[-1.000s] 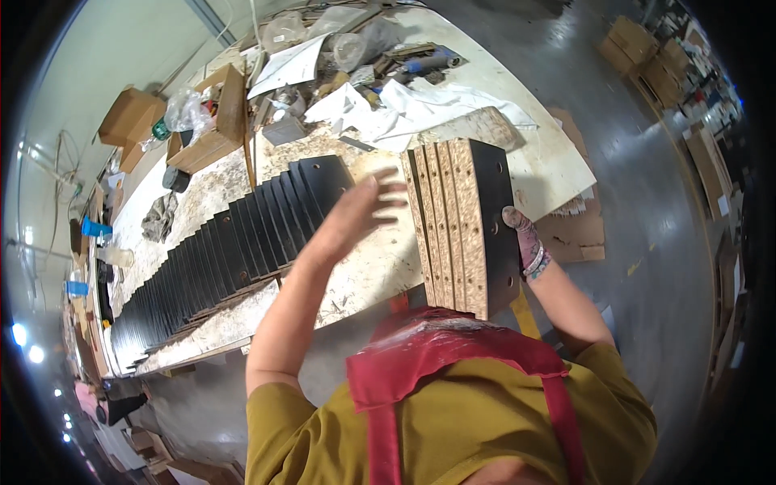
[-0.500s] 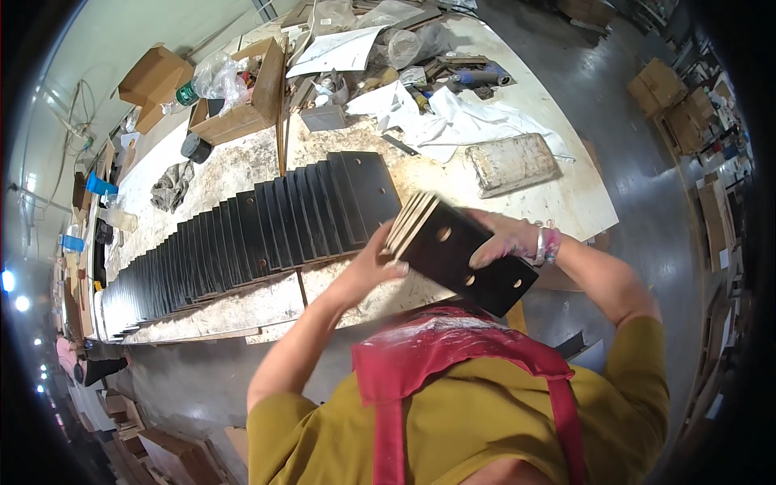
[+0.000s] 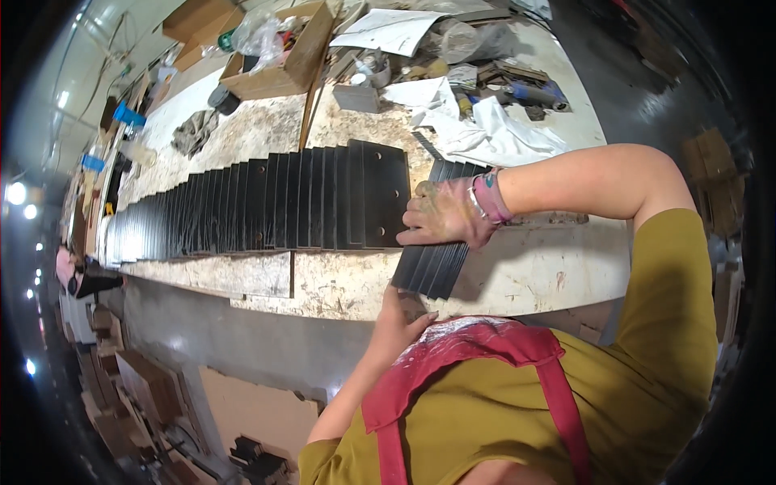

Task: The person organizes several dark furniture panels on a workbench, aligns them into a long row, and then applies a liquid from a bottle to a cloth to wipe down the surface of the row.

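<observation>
Flat black rectangular boards (image 3: 430, 272) are pinched by the right hand (image 3: 446, 213), middles kinda hidden; below, whether anything's gripped by the left hand (image 3: 399, 323) can't be told.

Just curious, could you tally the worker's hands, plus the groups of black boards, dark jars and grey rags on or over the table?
Hands: 2 (left hand, right hand)
Black board groups: 2 (long row, small bunch)
Dark jar: 1
Grey rag: 1
Total: 6
</observation>
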Available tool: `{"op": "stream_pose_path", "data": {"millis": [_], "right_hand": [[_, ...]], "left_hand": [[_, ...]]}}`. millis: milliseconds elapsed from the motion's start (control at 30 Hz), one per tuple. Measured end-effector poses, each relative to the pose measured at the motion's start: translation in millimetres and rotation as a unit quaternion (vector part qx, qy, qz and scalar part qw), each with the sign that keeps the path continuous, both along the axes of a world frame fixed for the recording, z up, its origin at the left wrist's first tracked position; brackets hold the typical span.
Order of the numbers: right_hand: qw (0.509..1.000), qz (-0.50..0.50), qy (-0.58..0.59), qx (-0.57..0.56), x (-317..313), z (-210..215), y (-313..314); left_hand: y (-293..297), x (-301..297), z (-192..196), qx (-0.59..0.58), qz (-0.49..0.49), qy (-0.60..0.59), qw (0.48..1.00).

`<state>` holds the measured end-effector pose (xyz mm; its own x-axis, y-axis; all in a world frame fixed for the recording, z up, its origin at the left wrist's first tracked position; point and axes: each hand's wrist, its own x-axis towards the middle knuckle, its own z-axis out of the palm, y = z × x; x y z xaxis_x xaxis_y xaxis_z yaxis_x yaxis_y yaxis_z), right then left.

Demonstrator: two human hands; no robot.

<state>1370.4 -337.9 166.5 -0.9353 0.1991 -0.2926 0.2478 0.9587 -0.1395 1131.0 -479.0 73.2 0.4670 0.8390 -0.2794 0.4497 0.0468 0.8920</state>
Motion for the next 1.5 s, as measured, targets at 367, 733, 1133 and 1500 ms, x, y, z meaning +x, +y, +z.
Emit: {"op": "stream_pose_path", "data": {"millis": [367,733,1133,1500], "right_hand": [[0.977,-0.062,0.128,0.158,52.0,-52.7,-17.3],[0.972,-0.147,0.158,0.096,56.0,-77.1,-25.2],[0.94,-0.066,0.006,0.335,55.4,-69.9,-27.6],[0.971,-0.102,-0.033,0.216,50.6,-59.5,-26.9]], "left_hand": [[167.5,38.5,88.8,0.388,-0.091,0.06,0.915],[318.7,156.6,-22.9,0.584,-0.438,0.197,0.654],[342.4,172.9,-23.9,0.407,-0.52,0.262,0.704],[453.7,153.5,53.1,0.413,-0.021,0.093,0.906]]}}
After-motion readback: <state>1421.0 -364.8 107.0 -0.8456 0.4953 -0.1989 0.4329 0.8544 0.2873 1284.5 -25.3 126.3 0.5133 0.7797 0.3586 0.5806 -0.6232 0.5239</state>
